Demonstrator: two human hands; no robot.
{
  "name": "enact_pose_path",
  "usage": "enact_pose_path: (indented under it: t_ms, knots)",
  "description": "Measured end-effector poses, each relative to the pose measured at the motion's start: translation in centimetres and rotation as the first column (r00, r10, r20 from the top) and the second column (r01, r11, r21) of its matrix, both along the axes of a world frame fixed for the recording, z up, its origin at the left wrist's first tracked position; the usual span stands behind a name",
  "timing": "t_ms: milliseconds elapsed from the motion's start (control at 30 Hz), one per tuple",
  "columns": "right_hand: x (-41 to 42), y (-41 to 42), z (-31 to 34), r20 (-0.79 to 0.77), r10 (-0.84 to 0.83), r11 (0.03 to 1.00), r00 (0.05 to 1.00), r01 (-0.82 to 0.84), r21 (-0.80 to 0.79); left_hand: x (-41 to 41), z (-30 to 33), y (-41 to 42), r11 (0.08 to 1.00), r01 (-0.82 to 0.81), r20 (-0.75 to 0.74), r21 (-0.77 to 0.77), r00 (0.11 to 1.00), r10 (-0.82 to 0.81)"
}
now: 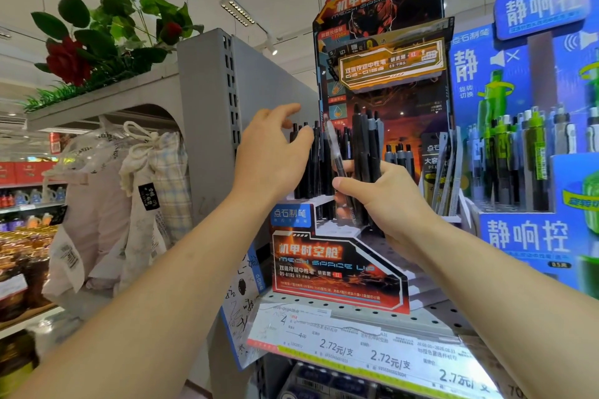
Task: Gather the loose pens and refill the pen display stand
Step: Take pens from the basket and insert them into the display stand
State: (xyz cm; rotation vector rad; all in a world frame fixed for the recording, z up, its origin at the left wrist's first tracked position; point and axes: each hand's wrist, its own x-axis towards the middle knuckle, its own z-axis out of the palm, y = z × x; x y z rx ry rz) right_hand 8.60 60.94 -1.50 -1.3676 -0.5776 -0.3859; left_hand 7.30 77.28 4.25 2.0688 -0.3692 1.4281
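A bundle of black pens point(366, 152) is gripped upright by the curled fingers of the right hand point(385, 201), just in front of the red-and-black pen display stand point(340, 266). The left hand point(272, 152), fingers loosely spread, is held against black pens already standing in the stand's left rows point(311, 165). The stand is seen on a perforated shelf point(434, 314), beside a blue display point(525, 126).

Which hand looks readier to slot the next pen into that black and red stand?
The left hand, probably. It is open beside the pens already standing in the pen display stand, while the right hand grips the bundle of black pens.
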Motion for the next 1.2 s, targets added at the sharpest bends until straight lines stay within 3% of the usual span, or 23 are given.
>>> enact_pose_path:
  t_ms: [233,400,533,633,700,867,1200]
  knots:
    - [-0.3,0.0,0.2,0.093,0.003,1.000,0.996,0.000,-0.024,-1.3,-0.3,-1.7,0.973,0.221,0.019,-0.068,0.975,-0.220]
    - [-0.5,-0.1,-0.4,0.050,0.081,0.996,0.995,-0.079,-0.045,-0.9,-1.8,-2.7,0.961,0.254,-0.084,-0.109,0.961,-0.263]
    - [-0.6,-0.1,-0.5,0.006,0.135,0.991,0.991,-0.134,-0.025,-0.4,-2.3,-2.5,0.965,0.209,-0.074,-0.160,0.972,-0.223]
    - [0.1,-0.3,-0.5,-0.083,0.079,0.993,0.993,-0.070,0.100,-0.7,-2.9,-2.4,0.890,0.319,0.062,-0.325,0.946,-0.317]
    - [0.7,-0.7,-0.5,-0.145,0.032,0.981,0.989,-0.003,0.192,-0.9,-3.5,-2.6,0.867,0.370,0.221,-0.334,0.925,-0.309]
    - [1.3,-0.6,-0.6,-0.146,-0.026,0.989,0.989,0.047,0.141,-0.7,-3.9,-3.4,0.942,0.173,0.343,-0.288,0.937,-0.067]
    - [1.1,-0.2,-0.6,-0.115,-0.056,0.993,0.992,0.067,0.101,-0.5,-3.8,-3.4,0.983,-0.020,0.232,-0.183,0.971,0.063]
